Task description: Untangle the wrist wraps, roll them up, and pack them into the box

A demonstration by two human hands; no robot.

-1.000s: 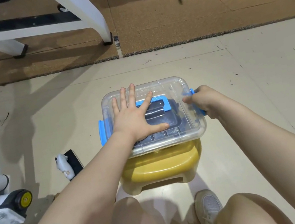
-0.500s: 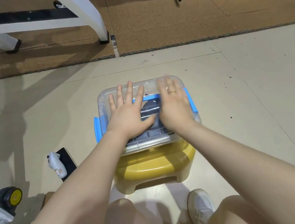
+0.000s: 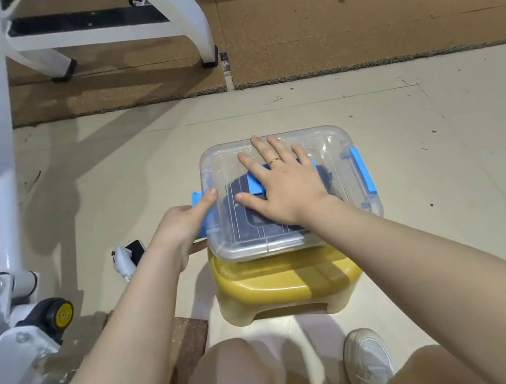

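A clear plastic box with its lid on stands on a yellow stool. Dark wrist wraps show through the lid, inside the box. My right hand lies flat on the lid with fingers spread, covering the blue handle in the middle. My left hand grips the blue latch on the box's left side, thumb on top of it. The blue latch on the right side lies down against the box wall.
A white gym machine frame with a yellow-capped wheel stands at the left. A phone and a white object lie on the floor left of the stool. Brown mats cover the far floor. My knees and a white shoe are below.
My left hand left the lid and went to the left latch. My right hand, which first held the right latch, now rests flat on the middle of the lid.
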